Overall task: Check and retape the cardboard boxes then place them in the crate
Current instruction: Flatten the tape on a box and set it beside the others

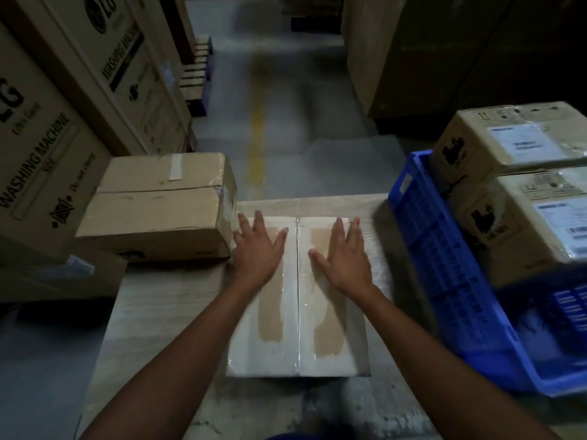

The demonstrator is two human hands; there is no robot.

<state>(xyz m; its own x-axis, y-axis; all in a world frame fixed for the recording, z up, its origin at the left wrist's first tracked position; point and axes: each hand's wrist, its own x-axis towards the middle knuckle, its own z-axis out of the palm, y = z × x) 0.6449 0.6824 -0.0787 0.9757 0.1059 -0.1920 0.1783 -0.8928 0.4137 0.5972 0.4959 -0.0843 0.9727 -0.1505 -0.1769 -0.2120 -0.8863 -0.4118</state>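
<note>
Fingers (pixel 258 225) of both hands lay straight and spread. The left hand (pixel 259 252) and right hand (pixel 344 262) pressed flat on either side of the clear-taped centre seam of a pale, flat cardboard box (pixel 276 350), which sat on the light wooden table (pixel 171 312). Its taping looked finished or nearly so, and crating it was yet to come. Two brown labelled cardboard boxes (pixel 514 144) already sat in the blue plastic lattice crate (pixel 444 249) just to the right, filling much of it. A larger brown taped carton (pixel 152 214) stood just beside the pale box's far left corner, so the freer path was probably up and rightward.
</note>
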